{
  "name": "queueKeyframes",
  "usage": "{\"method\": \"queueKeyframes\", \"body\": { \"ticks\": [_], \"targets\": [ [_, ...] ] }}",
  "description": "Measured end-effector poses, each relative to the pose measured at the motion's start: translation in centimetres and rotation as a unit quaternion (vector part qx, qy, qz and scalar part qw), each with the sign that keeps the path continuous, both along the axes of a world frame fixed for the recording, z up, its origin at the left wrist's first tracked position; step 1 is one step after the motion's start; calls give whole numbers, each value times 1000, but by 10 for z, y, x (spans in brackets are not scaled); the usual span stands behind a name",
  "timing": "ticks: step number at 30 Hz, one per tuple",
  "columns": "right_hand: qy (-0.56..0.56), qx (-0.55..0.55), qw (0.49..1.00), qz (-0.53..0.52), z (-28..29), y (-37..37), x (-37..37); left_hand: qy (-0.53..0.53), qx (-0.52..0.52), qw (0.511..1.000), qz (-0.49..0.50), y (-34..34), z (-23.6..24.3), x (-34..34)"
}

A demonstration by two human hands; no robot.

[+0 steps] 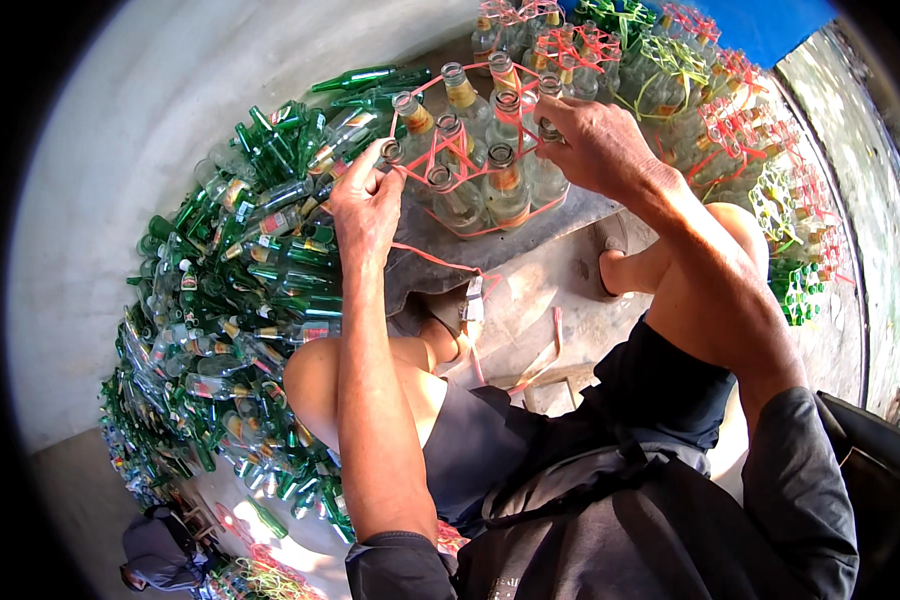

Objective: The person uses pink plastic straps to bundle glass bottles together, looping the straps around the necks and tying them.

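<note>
Several clear glass bottles [507,190] stand upright in a tight cluster in front of me, amber labels around some necks. Red plastic strap [498,227] circles the cluster low down, and more strands weave between the necks. My left hand [365,205] is closed around the top of a bottle [393,152] at the cluster's left side. At the right side, the thumb and fingers of my right hand [605,148] close on the neck of another bottle [549,132]. Whether strap lies under these fingers is hidden. The cluster rests on a dark sheet [415,272].
A large heap of loose green and clear bottles [270,240] lies against the wall on my left. Strapped bundles of bottles [670,75] stand at the far right. Loose red strap [542,360] trails on the floor between my feet. Another person [160,550] is at the lower left.
</note>
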State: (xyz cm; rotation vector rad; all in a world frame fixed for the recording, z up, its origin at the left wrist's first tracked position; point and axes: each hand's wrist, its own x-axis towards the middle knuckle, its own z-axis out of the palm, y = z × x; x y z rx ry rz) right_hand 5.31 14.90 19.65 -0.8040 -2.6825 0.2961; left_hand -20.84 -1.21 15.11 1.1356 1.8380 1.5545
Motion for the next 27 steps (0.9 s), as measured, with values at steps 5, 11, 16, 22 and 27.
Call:
{"method": "queueKeyframes", "body": {
  "ticks": [5,11,16,22,27],
  "targets": [
    [-32,29,999,-17,-7,27,-2,40,-8,999,-5,-17,0,21],
    [15,87,996,0,-17,69,-5,30,16,999,6,-22,-1,83],
    [26,94,995,-14,-23,67,-4,64,30,997,9,-23,-7,85],
    [114,72,991,-16,3,25,10,105,-3,994,22,-30,3,85],
    [146,-51,983,103,5,-28,13,173,-53,983,7,-22,19,86]
  ]
}}
